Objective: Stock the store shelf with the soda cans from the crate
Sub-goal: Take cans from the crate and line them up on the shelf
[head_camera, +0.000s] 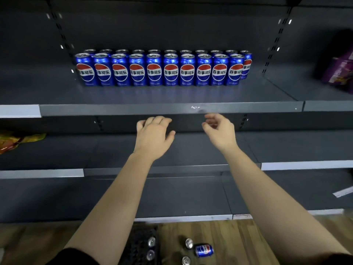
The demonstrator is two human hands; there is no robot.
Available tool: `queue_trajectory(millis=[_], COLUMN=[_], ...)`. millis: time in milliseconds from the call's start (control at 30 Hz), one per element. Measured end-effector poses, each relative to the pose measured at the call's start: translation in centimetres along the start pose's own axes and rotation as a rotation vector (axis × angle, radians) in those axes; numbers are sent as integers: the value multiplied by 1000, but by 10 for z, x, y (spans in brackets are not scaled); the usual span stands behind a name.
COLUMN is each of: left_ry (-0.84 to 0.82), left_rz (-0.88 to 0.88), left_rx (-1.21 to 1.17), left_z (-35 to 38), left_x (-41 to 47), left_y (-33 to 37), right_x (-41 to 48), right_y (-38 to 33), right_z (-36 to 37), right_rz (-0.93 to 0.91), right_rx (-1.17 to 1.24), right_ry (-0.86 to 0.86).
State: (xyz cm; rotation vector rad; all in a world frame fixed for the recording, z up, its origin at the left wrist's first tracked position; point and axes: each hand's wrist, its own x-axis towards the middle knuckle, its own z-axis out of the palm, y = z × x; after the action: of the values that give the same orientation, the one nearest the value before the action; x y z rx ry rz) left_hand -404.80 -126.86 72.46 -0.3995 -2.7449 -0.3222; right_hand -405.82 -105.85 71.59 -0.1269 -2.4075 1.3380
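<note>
The person is standing before a dark grey rack, both bare forearms reaching forward. The left hand (152, 137) is hanging palm down in the air in front of the gap under the shelf (114, 109), its fingers loosely bent and a little apart, thumb out to the side, gripping nothing. The right hand (219, 131) is hovering near it at about the same height, turned more on edge, fingers relaxed and slightly curled, likewise gripping nothing. The hands are apart from each other, and neither is touching the shelf's front lip, which is running just above them. On that shelf the cans (162, 70) are standing upright in two rows, set well back from the lip and packed side by side: ten blue ones in front with their red, white and blue labels facing out, and a second row behind them showing mostly as silver tops, one more peeking out at the right end. Down near the person's feet a black crate (140, 243) is sitting on the wooden floor (238, 240), partly hidden by the left arm, with two can tops (151, 241) showing inside it. Just right of the crate, loose cans (189, 243) are standing on the floor, and a fallen can (204, 250) is lying on its side between them. In the next bay to the right a blurred purple pack (338, 69) is sitting, and at the far left, one level lower, an orange-yellow bag (11, 142) is lying.
</note>
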Motion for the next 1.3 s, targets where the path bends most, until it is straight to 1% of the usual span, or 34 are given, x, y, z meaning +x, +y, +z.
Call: queue_trajectory(millis=[267,500,700,900,1100,1300], left_ry=[-63,-137,-235,-284,-317,-389], left_rz=[-33,-55,-90,-102,-144,-180], left_rx=[-21,-36,-35,-39,-27,12], left_z=[3,2,3,2,-2,-6], left_x=[-66,-135,-200,-242,-264,-271], left_y=[-26,-39,-58,-86,-152,-262], right_x=[-80,-160,-228,-266,-287,-288], right_y=[25,36,32,22,5,-24], right_z=[24,42,59,84,142,238], right_rz=[153,236,271,294,310,366], right_rx=[-110,-81,-125,-171,-209,-232], right_ry=[-205,-257,-334,-371,-449,-475])
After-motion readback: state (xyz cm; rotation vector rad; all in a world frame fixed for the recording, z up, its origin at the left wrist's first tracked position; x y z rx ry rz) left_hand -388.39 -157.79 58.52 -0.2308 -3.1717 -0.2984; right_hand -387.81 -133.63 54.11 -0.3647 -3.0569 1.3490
